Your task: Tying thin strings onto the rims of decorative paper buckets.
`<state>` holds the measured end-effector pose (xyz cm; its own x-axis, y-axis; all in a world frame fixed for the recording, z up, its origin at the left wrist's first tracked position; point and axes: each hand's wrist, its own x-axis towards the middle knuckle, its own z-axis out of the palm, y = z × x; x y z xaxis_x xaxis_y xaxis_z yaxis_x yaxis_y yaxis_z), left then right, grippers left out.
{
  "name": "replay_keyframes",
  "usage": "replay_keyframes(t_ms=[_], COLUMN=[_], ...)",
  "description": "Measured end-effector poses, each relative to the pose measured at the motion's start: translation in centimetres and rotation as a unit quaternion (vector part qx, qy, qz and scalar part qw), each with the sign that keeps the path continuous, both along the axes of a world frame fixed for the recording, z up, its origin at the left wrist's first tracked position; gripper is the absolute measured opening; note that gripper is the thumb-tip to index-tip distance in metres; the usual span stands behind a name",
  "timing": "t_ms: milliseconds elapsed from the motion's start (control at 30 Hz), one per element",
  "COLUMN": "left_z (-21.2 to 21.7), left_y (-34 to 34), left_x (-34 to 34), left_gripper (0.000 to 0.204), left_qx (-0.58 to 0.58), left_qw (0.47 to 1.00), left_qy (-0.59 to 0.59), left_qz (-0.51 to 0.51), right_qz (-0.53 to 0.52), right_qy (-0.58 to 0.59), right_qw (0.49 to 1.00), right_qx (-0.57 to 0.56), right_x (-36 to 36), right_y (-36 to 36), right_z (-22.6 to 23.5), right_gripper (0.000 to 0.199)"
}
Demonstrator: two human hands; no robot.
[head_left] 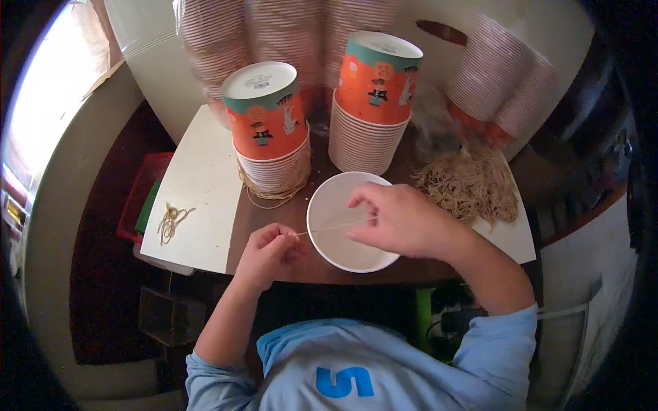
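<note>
To your far left, bright window (51, 82). Beside table's left edge, red crate (156, 164) with green item (147, 207) inside; lower, dark box (171, 316). Ahead of you, pale panel (152, 42) with dark oval (442, 31); against it, tall plastic-wrapped tub stacks (284, 34). To your right, shorter wrapped stacks (488, 72). Below table edge, bright green object (424, 309), mostly hidden.

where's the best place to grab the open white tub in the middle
Probably pinch the white tub at its near rim, coming from the wearer's side: its open mouth faces up and that edge looks uncovered, while the right hand overhangs its right side.
</note>
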<state>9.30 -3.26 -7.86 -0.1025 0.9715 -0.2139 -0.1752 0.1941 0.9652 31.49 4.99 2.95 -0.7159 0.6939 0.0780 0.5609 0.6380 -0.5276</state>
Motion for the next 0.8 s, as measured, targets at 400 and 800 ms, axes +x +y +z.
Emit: replay_keyframes(t_ms=[400,800], left_z=[-2.7,-3.0], left_y=[-5.2,-6.0], left_x=[2.5,2.8], left_gripper=[0.011,0.003], left_qx=[0.107,0.254], left_qw=[0.974,0.949], left_qy=[-0.183,0.185], left_qz=[-0.082,0.023], right_qz=[0.09,-0.079], right_qy=[0.15,0.316], right_qw=[0.982,0.928], right_qx=[-0.077,-0.179], right_x=[-1.9,-3.4], right_y=[-7.2,-9.1], right_z=[-10.4,-10.7], right_gripper=[0.021,0.017])
